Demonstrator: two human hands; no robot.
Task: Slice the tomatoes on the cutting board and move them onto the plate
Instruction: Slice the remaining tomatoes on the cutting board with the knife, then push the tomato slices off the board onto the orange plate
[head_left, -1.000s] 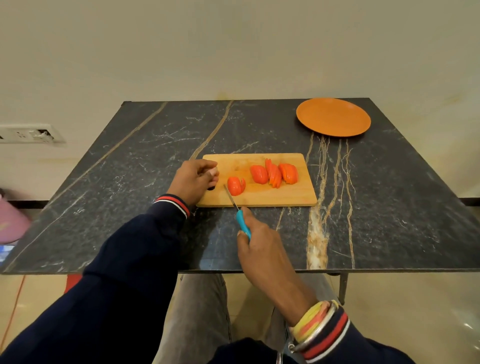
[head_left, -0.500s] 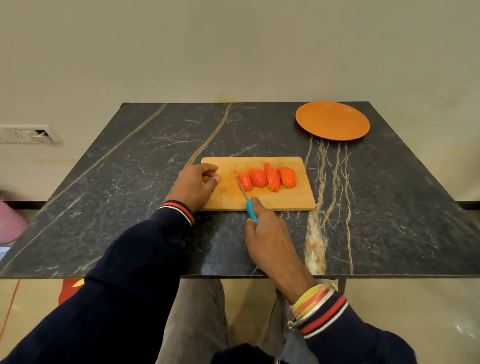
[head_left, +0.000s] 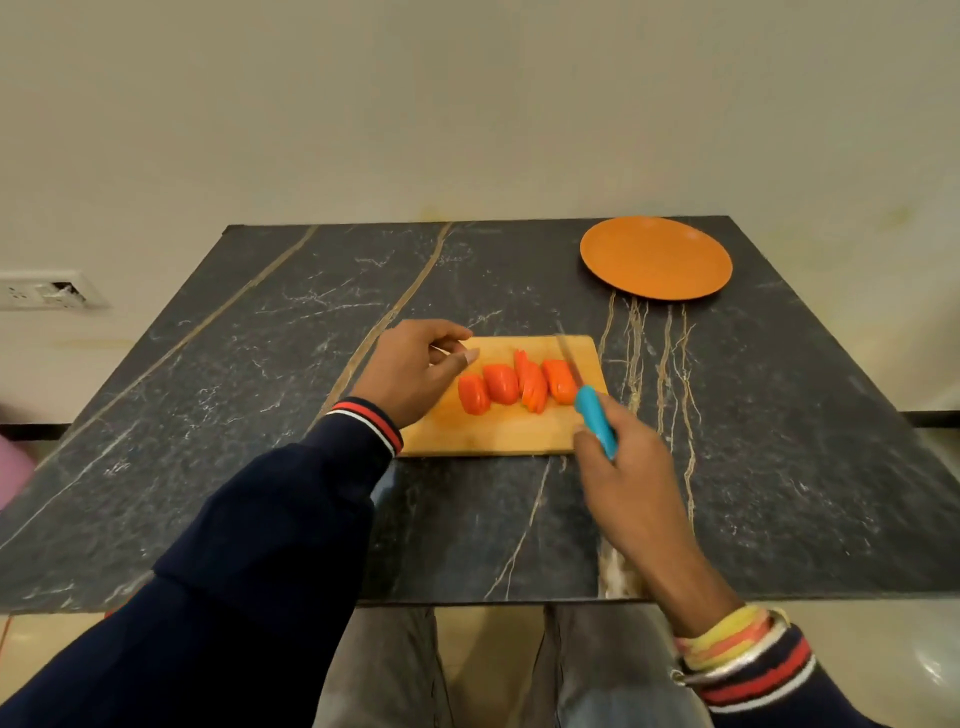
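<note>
The tomato pieces (head_left: 514, 387) sit in a row across the middle of the wooden cutting board (head_left: 493, 436). There are four red-orange clumps, close together and glossy. The third from the left shows thin slices standing on edge; the others look like thicker chunks, though their cut faces are hard to make out.

At the right end of the row is the knife (head_left: 595, 421). Its blade runs over or against the last piece, with the tip pointing towards the board's far edge. The blade is blurred, so I cannot tell whether it touches the tomato. The right hand (head_left: 623, 467), at the board's near right corner, grips the bright blue handle, its fingers wrapped round it and hiding the lower part.

The left hand (head_left: 410, 371) covers the board's left end. Its fingers (head_left: 457, 332) are loosely curled and hold nothing, and the thumb reaches towards the leftmost piece without meeting it. Whether the palm rests on the board cannot be seen.

The board lies on a dark veined tabletop (head_left: 260, 415). An orange plate (head_left: 655, 258) stands well apart from the board, beyond its far right corner, with nothing on it. Dark sleeves (head_left: 270, 519) with striped cuffs cover both arms, and coloured bands (head_left: 727, 639) circle the right wrist.
</note>
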